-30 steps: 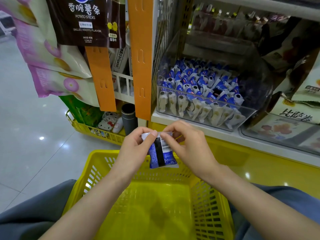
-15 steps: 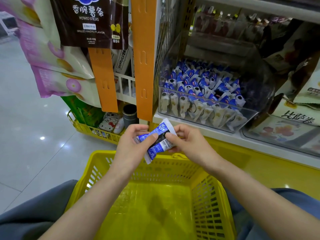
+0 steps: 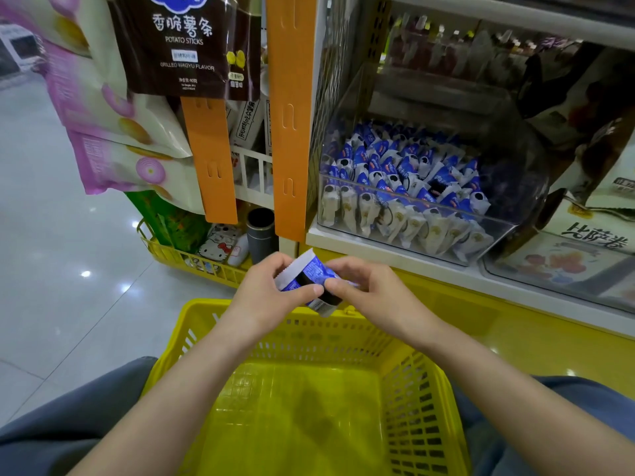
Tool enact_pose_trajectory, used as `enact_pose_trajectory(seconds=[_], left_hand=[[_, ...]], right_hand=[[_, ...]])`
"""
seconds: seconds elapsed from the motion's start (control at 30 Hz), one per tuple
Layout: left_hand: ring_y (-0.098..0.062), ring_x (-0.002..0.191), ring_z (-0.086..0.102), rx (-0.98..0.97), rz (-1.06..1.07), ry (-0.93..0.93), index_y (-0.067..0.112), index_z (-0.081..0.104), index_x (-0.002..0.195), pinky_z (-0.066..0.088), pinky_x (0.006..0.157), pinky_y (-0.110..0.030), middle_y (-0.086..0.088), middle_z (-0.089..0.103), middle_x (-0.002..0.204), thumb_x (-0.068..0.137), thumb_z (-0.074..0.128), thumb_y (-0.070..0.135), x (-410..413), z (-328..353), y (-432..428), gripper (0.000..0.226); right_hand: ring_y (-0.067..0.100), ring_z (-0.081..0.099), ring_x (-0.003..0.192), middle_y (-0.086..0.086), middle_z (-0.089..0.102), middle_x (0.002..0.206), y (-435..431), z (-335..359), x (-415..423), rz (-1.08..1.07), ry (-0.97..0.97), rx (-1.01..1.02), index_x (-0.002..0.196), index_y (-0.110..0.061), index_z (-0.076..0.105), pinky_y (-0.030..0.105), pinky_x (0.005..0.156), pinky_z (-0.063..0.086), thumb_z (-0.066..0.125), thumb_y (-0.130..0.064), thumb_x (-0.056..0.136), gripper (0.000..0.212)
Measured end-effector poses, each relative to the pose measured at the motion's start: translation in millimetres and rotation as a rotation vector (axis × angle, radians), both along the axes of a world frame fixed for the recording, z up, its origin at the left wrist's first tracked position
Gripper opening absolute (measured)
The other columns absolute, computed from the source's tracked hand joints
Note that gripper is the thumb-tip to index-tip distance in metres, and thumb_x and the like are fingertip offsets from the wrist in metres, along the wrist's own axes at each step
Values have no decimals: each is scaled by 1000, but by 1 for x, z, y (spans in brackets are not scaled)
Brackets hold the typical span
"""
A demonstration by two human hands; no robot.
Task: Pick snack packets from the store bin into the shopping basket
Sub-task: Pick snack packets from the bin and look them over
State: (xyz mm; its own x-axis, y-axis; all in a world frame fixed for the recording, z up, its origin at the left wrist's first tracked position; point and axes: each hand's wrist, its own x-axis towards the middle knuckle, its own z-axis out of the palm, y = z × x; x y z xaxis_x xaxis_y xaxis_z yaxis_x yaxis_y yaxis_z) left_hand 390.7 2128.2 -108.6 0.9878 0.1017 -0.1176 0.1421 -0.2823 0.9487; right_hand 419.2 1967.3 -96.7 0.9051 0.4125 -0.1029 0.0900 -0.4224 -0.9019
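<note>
The snack packet is a small pouch printed in blue and white, with a black patch across its middle. One white crimped end, with a saw-tooth edge, points up and to the left. The other end, pale with fine print, pokes out below the hands. Both hands hold it in the air just above the far rim of the yellow shopping basket, in front of the shelf edge.

The left hand has its grip clamped on the packet, with the thumb laid across the blue face and the fingers curled behind. The right hand has its grip closed on the packet's right side, the thumb tip meeting the left thumb.

Behind the hands, the clear store bin on the shelf holds many like packets, blue ones heaped at the back and pale ones standing along the front wall.

Half a second ago the packet lay slanted the other way, with its white end up to the right and a barcode facing the camera. It has since been turned between the fingers, so the barcode no longer shows. A second ago it hung nearly upright. The hands have stayed over the same part of the basket rim, and the bin and basket are unchanged.
</note>
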Motion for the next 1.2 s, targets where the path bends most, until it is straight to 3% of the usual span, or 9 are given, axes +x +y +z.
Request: enact_pose_trajectory(seconds=[0.1,0.17,0.3,0.4,0.57,0.73,0.87,1.07,1.2], left_hand=[[-11,73,62,-4,136,-45,20,48,102,50,62,-24,0,56,103,72,78,14,0,-2,-4,43],[-7,76,61,125,215,-115,24,43,105,49,64,-22,3,48,112,72,78,19,1,-2,-6,48],[-6,82,57,196,81,-213,26,52,103,43,62,-13,5,57,107,80,69,23,-4,-5,-13,29],[-8,93,56,178,-6,-186,24,53,118,45,65,-15,8,58,114,80,69,22,-6,-7,-14,41],[-3,89,55,211,-87,-223,24,53,122,47,63,-8,6,58,116,82,68,11,-5,-4,-9,45],[2,94,49,455,-142,-336,23,46,132,41,80,-10,7,55,124,88,54,10,-9,-4,-9,47],[-15,105,54,589,-148,-332,19,43,131,43,79,-22,1,56,126,94,44,14,-14,-1,-12,38],[-19,99,57,865,-175,-279,18,40,125,46,75,-32,1,59,115,100,32,28,-13,0,-11,28],[-22,84,59,653,-86,-301,16,50,116,47,68,-35,-6,64,96,97,41,20,-13,-3,-11,21]], right_hand=[[15,65,86,3,67,103,3,0,-3,-60,50,25,103,-16,62,27,78,52,62,-20,87,16],[16,64,82,3,65,101,6,-1,-5,-132,85,59,99,-16,58,26,71,52,64,-22,85,16],[22,67,87,14,65,105,11,-1,-8,-233,258,233,101,-5,49,33,72,55,61,-17,88,22],[10,67,73,11,67,96,10,2,-9,-253,326,308,97,-7,46,24,63,57,59,-18,89,18],[13,67,71,17,67,101,8,3,-8,-268,331,343,94,-8,44,25,63,58,58,-15,90,16],[5,67,69,16,60,113,10,2,-11,-246,280,370,113,-3,42,22,59,57,60,-7,87,32],[10,68,74,7,60,107,12,-4,-15,-161,217,258,112,-11,48,29,67,59,62,-7,85,31],[18,68,81,7,61,103,13,-9,-17,-114,208,206,106,-15,47,32,66,59,64,-9,85,28],[24,69,85,-3,62,97,12,-12,-17,-91,138,151,103,-21,45,34,66,59,64,-10,84,29]])
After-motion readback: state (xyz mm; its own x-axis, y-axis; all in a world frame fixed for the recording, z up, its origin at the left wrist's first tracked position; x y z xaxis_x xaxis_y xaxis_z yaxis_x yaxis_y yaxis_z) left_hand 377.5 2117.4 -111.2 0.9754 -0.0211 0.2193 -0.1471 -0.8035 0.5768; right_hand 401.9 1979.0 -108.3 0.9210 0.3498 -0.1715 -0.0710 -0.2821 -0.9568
